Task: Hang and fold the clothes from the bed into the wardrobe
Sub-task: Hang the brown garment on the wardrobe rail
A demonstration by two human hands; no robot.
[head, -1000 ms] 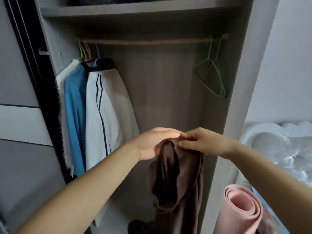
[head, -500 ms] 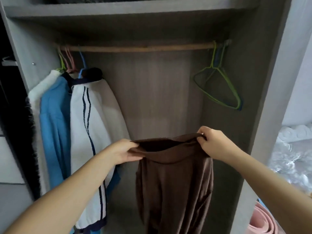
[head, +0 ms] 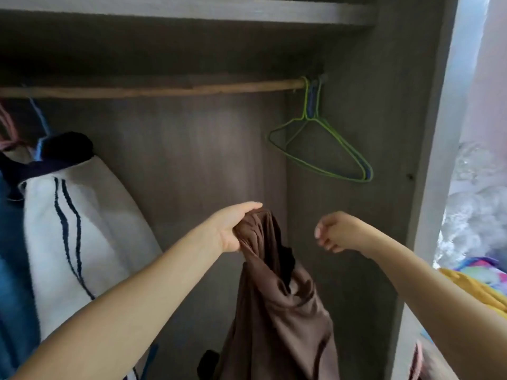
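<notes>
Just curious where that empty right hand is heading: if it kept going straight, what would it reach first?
Probably the green hangers on the rod, up ahead of the right hand; nothing shows between them, though depth is unclear.

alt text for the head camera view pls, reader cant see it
A person's left hand grips a bunched brown garment inside an open wardrobe, while the right hand, loosely curled, holds nothing beside it. Above, empty green and blue wire hangers hang at the right end of a wooden rail; a white striped garment hangs at left.
</notes>
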